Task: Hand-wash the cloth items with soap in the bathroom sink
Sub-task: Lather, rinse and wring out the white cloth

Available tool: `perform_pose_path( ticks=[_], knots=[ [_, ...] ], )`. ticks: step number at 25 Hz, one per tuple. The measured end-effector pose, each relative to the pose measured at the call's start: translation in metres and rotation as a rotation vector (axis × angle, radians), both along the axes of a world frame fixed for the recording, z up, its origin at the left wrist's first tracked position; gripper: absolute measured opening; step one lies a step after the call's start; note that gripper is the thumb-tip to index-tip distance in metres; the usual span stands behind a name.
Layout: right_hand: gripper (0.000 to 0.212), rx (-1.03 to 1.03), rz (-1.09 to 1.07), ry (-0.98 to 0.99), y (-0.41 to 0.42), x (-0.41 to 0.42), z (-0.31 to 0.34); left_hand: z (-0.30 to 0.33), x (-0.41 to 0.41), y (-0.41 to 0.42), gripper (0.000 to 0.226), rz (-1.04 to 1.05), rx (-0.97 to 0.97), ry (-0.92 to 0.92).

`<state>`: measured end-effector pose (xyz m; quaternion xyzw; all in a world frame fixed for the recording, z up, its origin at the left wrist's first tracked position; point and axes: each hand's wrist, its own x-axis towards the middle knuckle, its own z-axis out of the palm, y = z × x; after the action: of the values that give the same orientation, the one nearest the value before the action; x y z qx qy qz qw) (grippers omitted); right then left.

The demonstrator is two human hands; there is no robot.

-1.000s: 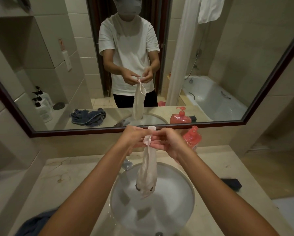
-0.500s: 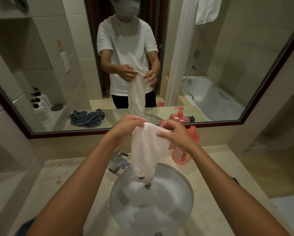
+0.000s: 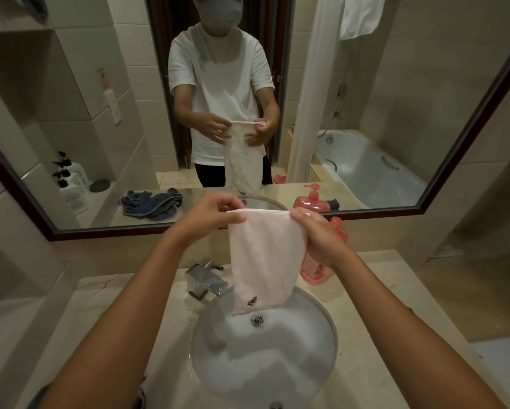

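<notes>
Pinching the pink cloth (image 3: 262,261) by its top corners, left hand (image 3: 209,215) and right hand (image 3: 321,234) should lower it evenly into the sink (image 3: 321,358) at lower centre.

The pink soap bottle (image 3: 315,268) at two o'clock from the sink (image 3: 321,364) is mostly hidden behind the right hand (image 3: 321,240) and the white cloth (image 3: 262,261). A dark blue cloth (image 3: 138,397) at seven o'clock is covered by the left forearm and cut by the bottom edge. The cloth's small dark embroidery is too small to read.
</notes>
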<state>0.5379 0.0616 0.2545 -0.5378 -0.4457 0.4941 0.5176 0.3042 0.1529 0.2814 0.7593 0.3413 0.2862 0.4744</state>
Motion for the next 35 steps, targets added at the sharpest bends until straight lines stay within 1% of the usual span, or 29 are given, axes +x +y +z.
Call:
perform_pose_path(
  ticks=[2, 3, 4, 5, 6, 7, 8, 10, 11, 12, 14, 16, 19, 21, 22, 24, 25, 26, 27, 29, 30, 31, 33, 35],
  knots=[
    [0.026, -0.028, -0.018, 0.171, 0.000, -0.006, 0.003, -0.015, 0.008, -0.003, 0.007, 0.087, -0.154, -0.242],
    [0.028, -0.034, -0.015, 0.244, 0.001, -0.009, 0.005, -0.022, 0.012, -0.005, 0.015, 0.136, -0.247, -0.378],
    [0.031, -0.044, -0.015, 0.304, 0.004, -0.012, 0.008, -0.031, 0.016, -0.006, 0.036, 0.145, -0.343, -0.485],
    [0.035, -0.062, -0.020, 0.356, 0.006, -0.016, 0.012, -0.043, 0.020, -0.007, 0.059, 0.095, -0.443, -0.540],
    [0.040, -0.077, -0.035, 0.395, 0.009, -0.018, 0.014, -0.054, 0.023, -0.012, 0.076, 0.018, -0.529, -0.528],
    [0.045, -0.084, -0.052, 0.424, 0.013, -0.018, 0.015, -0.063, 0.025, -0.018, 0.085, -0.049, -0.588, -0.460],
    [0.046, -0.081, -0.071, 0.448, 0.017, -0.016, 0.016, -0.071, 0.027, -0.023, 0.089, -0.085, -0.619, -0.377],
    [0.042, -0.097, -0.112, 0.496, 0.020, -0.009, 0.016, -0.085, 0.028, -0.024, 0.088, -0.101, -0.650, -0.251],
    [0.041, -0.123, -0.130, 0.543, 0.020, -0.005, 0.012, -0.090, 0.029, -0.024, 0.082, -0.099, -0.663, -0.228],
    [0.042, -0.152, -0.146, 0.598, 0.019, 0.000, 0.007, -0.093, 0.030, -0.024, 0.074, -0.096, -0.686, -0.242],
    [0.046, -0.203, -0.181, 0.669, 0.014, 0.008, -0.012, -0.093, 0.032, -0.028, 0.057, -0.072, -0.745, -0.350],
    [0.059, -0.231, -0.178, 0.712, 0.004, 0.011, -0.034, -0.091, 0.038, -0.034, 0.049, -0.037, -0.792, -0.461],
    [0.072, -0.310, -0.130, 0.751, -0.014, 0.005, -0.067, -0.089, 0.045, -0.037, 0.046, -0.019, -0.859, -0.562],
    [0.074, -0.333, -0.071, 0.693, -0.026, -0.001, -0.079, -0.084, 0.050, -0.039, 0.050, -0.022, -0.944, -0.574],
    [0.070, -0.322, -0.055, 0.646, -0.032, -0.004, -0.081, -0.082, 0.053, -0.039, 0.050, -0.010, -0.983, -0.545],
    [0.056, -0.274, -0.074, 0.514, -0.040, -0.007, -0.082, -0.084, 0.058, -0.041, 0.042, 0.032, -1.036, -0.431],
    [0.050, -0.244, -0.095, 0.477, -0.044, -0.005, -0.080, -0.086, 0.061, -0.041, 0.039, 0.060, -1.035, -0.360],
    [0.048, -0.211, -0.099, 0.478, -0.047, -0.002, -0.080, -0.088, 0.062, -0.041, 0.040, 0.081, -1.022, -0.293],
    [0.050, -0.188, -0.096, 0.482, -0.050, 0.002, -0.079, -0.094, 0.063, -0.040, 0.047, 0.091, -0.995, -0.240],
    [0.049, -0.183, -0.103, 0.444, -0.057, 0.011, -0.076, -0.102, 0.061, -0.038, 0.076, 0.078, -0.913, -0.143],
    [0.042, -0.187, -0.125, 0.412, -0.060, 0.017, -0.075, -0.104, 0.059, -0.037, 0.089, 0.060, -0.868, -0.097],
    [0.035, -0.190, -0.150, 0.389, -0.063, 0.022, -0.073, -0.104, 0.059, -0.036, 0.092, 0.048, -0.831, -0.063],
    [0.030, -0.189, -0.200, 0.399, -0.066, 0.031, -0.069, -0.103, 0.062, -0.037, 0.083, 0.054, -0.804, -0.034],
    [0.029, -0.164, -0.218, 0.456, -0.068, 0.038, -0.066, -0.103, 0.070, -0.042, 0.063, 0.085, -0.832, -0.079]
  ],
)
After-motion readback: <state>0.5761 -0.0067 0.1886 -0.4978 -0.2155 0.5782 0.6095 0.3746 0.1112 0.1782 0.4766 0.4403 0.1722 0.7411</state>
